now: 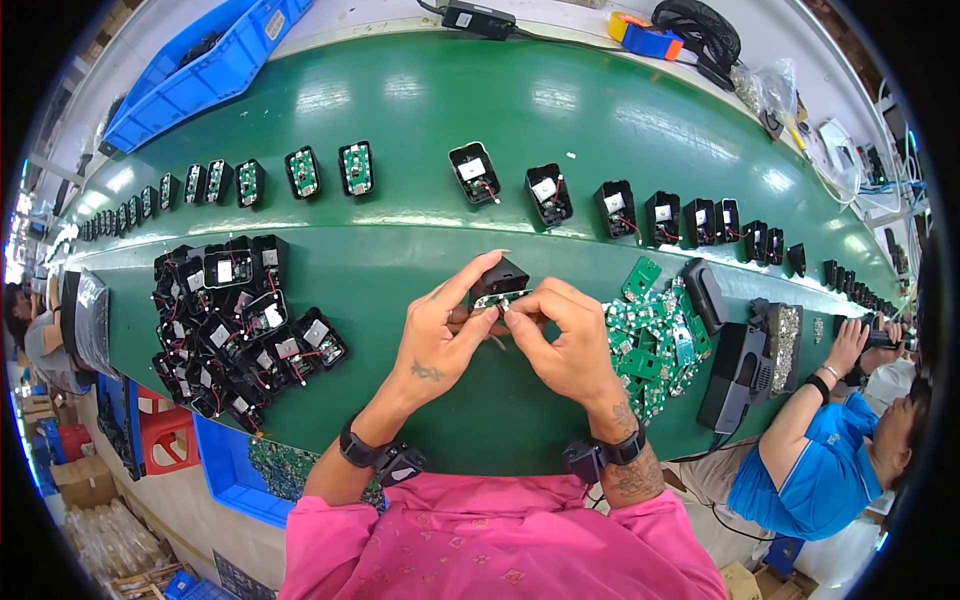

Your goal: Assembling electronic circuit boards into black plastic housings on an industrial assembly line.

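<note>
In front of my chest, my left hand grips a small black plastic housing, fingers behind it and thumb at its near edge. My right hand pinches a green circuit board against the near side of that housing. How far the board sits inside the housing is hidden by my fingers. To the right of my right hand lies a heap of loose green circuit boards. On the left is a pile of black housings with red wires and pale square parts inside.
Housings with boards line the green table at the far left; housings with wires continue rightward. A blue bin stands at the back left. A black device lies right of the boards. A co-worker sits at the right.
</note>
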A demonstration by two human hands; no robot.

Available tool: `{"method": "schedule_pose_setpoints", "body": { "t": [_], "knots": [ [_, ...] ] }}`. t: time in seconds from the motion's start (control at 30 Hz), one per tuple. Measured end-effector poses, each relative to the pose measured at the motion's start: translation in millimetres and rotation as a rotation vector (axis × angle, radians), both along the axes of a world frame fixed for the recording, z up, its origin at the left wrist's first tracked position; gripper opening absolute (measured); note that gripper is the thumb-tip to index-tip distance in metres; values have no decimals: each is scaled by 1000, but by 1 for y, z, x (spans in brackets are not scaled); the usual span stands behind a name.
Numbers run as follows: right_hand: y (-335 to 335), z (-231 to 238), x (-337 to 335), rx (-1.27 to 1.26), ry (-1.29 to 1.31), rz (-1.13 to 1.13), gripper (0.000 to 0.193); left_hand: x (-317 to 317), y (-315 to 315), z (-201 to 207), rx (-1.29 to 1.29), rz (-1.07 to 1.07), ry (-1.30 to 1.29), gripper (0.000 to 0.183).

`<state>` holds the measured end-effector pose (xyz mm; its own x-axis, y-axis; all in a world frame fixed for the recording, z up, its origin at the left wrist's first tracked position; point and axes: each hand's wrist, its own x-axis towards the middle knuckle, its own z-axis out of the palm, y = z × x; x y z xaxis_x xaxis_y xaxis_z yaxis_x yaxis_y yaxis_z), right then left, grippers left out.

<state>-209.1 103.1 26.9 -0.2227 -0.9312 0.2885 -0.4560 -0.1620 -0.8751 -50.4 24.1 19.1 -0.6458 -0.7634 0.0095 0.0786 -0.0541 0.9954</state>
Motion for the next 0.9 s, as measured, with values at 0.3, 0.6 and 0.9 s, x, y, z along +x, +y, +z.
{"method": "schedule_pose_setpoints", "body": {
  "t": [0.3,0.6,0.9],
  "knots": [
    [3,-2,-2,15,15,4,6,2,1,-1,5,-40,-38,53],
    [3,-7,-1,28,170,-24,9,1,2,-4,-500,12,-230,52],
    [-1,-5,9,-11,60,-129,11,-10,9,-14,-186,106,-75,49]
  ]
}}
